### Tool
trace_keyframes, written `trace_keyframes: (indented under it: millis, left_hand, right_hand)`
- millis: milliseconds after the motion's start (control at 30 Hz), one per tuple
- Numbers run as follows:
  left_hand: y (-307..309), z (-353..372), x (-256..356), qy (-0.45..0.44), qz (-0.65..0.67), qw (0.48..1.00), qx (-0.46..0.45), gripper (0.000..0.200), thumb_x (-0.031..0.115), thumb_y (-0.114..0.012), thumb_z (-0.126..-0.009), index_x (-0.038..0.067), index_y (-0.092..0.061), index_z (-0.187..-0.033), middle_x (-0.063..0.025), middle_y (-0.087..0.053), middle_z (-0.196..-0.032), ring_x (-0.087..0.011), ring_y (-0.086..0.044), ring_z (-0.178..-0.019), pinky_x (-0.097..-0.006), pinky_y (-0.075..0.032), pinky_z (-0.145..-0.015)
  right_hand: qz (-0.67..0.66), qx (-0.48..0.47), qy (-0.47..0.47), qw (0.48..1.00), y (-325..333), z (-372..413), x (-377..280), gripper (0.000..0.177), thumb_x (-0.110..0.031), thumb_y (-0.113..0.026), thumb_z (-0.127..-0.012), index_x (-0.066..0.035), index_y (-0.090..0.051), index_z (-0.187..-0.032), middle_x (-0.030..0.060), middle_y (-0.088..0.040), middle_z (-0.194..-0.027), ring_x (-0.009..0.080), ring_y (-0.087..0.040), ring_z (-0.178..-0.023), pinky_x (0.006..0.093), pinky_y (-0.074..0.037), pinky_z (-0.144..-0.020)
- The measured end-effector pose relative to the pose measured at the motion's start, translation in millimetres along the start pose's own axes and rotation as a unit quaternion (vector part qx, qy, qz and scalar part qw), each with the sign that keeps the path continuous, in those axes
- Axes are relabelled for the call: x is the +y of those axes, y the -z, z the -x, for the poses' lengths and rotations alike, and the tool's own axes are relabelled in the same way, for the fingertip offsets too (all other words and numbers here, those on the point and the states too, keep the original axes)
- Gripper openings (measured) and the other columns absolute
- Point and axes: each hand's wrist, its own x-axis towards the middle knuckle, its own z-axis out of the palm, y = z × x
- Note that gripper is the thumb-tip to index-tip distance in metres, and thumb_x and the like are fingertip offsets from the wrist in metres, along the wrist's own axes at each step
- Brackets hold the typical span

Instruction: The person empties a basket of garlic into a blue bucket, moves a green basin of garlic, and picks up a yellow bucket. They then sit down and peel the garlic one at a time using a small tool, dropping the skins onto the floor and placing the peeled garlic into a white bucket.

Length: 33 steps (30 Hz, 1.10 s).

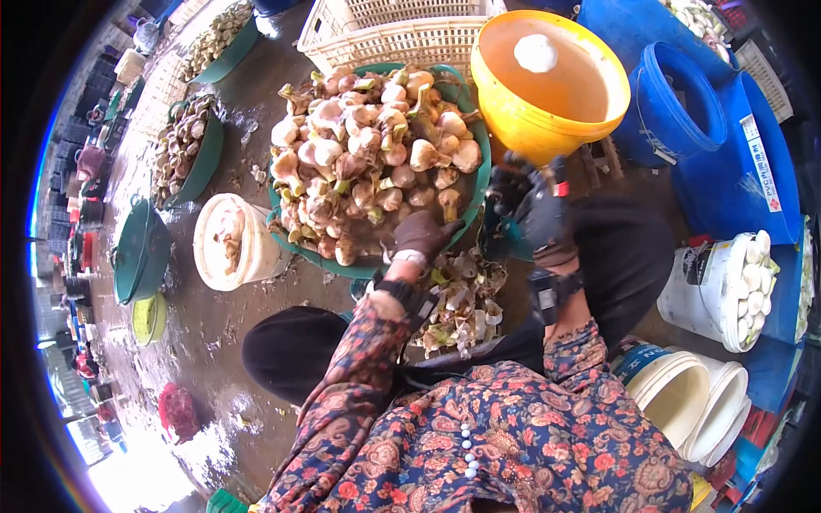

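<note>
A green basin (481, 162) in front of me is heaped with unpeeled, root-stained bulbs (368, 145). My left hand (423, 235), in a dark glove, reaches onto the near side of the heap with its fingers curled over the bulbs; whether it grips one is hidden. My right hand (537, 209), also gloved, is raised beside the basin under a yellow basin (547, 128). It is clenched on a small dark tool with a red spot (560, 188). Peelings (462, 299) lie piled between my knees.
One peeled white bulb lies in the yellow basin. A white bucket (714, 299) of peeled bulbs stands at right, by blue barrels (676, 111) and stacked empty buckets (684, 398). A white bucket (231, 244), more green basins (141, 248) and a white crate (385, 34) surround the wet floor.
</note>
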Motion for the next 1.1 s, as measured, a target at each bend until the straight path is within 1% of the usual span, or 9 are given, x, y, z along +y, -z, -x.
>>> trace_keyframes:
  millis: [200,300,400,533,600,700,933,1067,1100]
  left_hand:
    - [-31.4,-42.3,-9.8,-0.033,-0.002,0.995,0.099,0.06,0.06,-0.058,-0.071,0.003,-0.066,-0.087,-0.0203,-0.064,-0.089,-0.0353,-0.062,-0.087,-0.0417,-0.048,-0.078]
    - [25.8,4.0,-7.9,-0.13,0.019,0.991,-0.019,0.051,0.049,-0.064,-0.072,0.002,-0.066,-0.09,-0.0196,-0.064,-0.083,-0.0323,-0.063,-0.083,-0.0372,-0.049,-0.074]
    - [42.3,39.3,-17.2,-0.25,0.276,0.928,0.011,0.056,0.029,-0.077,-0.068,-0.003,-0.058,-0.11,-0.0153,-0.062,-0.103,-0.0238,-0.062,-0.093,-0.0331,-0.048,-0.081]
    - [40.9,74.3,-16.4,-0.246,0.389,0.888,-0.001,0.063,0.019,-0.077,-0.069,-0.003,-0.049,-0.121,-0.0128,-0.057,-0.113,-0.0201,-0.055,-0.104,-0.0315,-0.044,-0.089]
    - [45.7,83.3,-15.6,-0.212,0.376,0.902,0.008,0.063,0.02,-0.078,-0.068,-0.004,-0.05,-0.119,-0.0138,-0.057,-0.113,-0.021,-0.056,-0.103,-0.0322,-0.044,-0.088]
    - [45.1,93.8,-22.7,-0.204,0.288,0.933,0.064,0.062,0.022,-0.078,-0.064,-0.002,-0.053,-0.116,-0.0151,-0.058,-0.11,-0.0235,-0.057,-0.1,-0.0333,-0.045,-0.087]
    - [34.3,102.2,-32.5,-0.226,0.123,0.95,0.176,0.058,0.025,-0.076,-0.06,0.009,-0.058,-0.113,-0.0155,-0.058,-0.094,-0.0322,-0.06,-0.086,-0.0379,-0.049,-0.077]
    - [37.3,100.3,-38.1,-0.246,0.081,0.95,0.172,0.058,0.023,-0.075,-0.063,0.003,-0.056,-0.114,-0.0113,-0.061,-0.093,-0.025,-0.062,-0.08,-0.0335,-0.05,-0.072]
    - [37.5,99.1,-41.8,-0.246,0.081,0.95,0.171,0.058,0.023,-0.075,-0.063,0.003,-0.056,-0.114,-0.0113,-0.061,-0.093,-0.025,-0.062,-0.08,-0.0335,-0.05,-0.072]
  right_hand:
    - [0.264,0.238,-0.199,0.913,48.0,-9.8,58.9,0.044,-0.05,-0.053,-0.086,-0.01,-0.058,-0.103,0.0039,-0.063,-0.083,0.0156,-0.06,-0.073,0.0272,-0.049,-0.058]
    - [0.434,0.169,-0.059,0.883,68.9,-12.4,101.8,0.046,-0.051,-0.052,-0.086,-0.007,-0.057,-0.099,0.0024,-0.06,-0.079,0.013,-0.057,-0.064,0.0269,-0.048,-0.054]
    - [0.34,-0.02,-0.107,0.934,58.8,-1.3,102.3,0.045,-0.046,-0.047,-0.09,-0.006,-0.057,-0.106,0.0034,-0.061,-0.082,0.014,-0.058,-0.068,0.0267,-0.049,-0.057]
    - [0.003,0.061,-0.285,0.956,-11.9,26.7,82.9,0.048,-0.049,-0.042,-0.091,-0.006,-0.055,-0.109,0.0047,-0.062,-0.089,0.0138,-0.059,-0.069,0.0279,-0.049,-0.059]
    - [0.059,0.048,-0.263,0.962,-2.3,28.8,89.1,0.047,-0.05,-0.043,-0.091,-0.007,-0.061,-0.094,0.0039,-0.063,-0.081,0.0147,-0.06,-0.066,0.03,-0.047,-0.056]
    - [0.454,0.043,0.065,0.887,7.1,29.6,103.0,0.049,-0.048,-0.054,-0.086,-0.005,-0.06,-0.062,0.0091,-0.059,-0.055,0.022,-0.06,-0.054,0.0358,-0.041,-0.05]
    - [0.698,0.021,0.081,0.711,-5.7,37.9,96.6,0.037,-0.037,-0.058,-0.084,-0.002,-0.061,-0.071,0.0226,-0.055,-0.061,0.0378,-0.057,-0.059,0.0421,-0.042,-0.053]
    - [0.65,-0.005,0.02,0.76,6.1,34.1,99.1,0.032,-0.031,-0.056,-0.086,-0.001,-0.061,-0.074,0.016,-0.06,-0.063,0.0282,-0.059,-0.057,0.0375,-0.043,-0.053]
    - [0.537,0.002,-0.046,0.842,9.3,33.0,99.1,0.031,-0.03,-0.056,-0.087,-0.001,-0.061,-0.078,0.0109,-0.062,-0.068,0.021,-0.059,-0.06,0.0345,-0.043,-0.053]
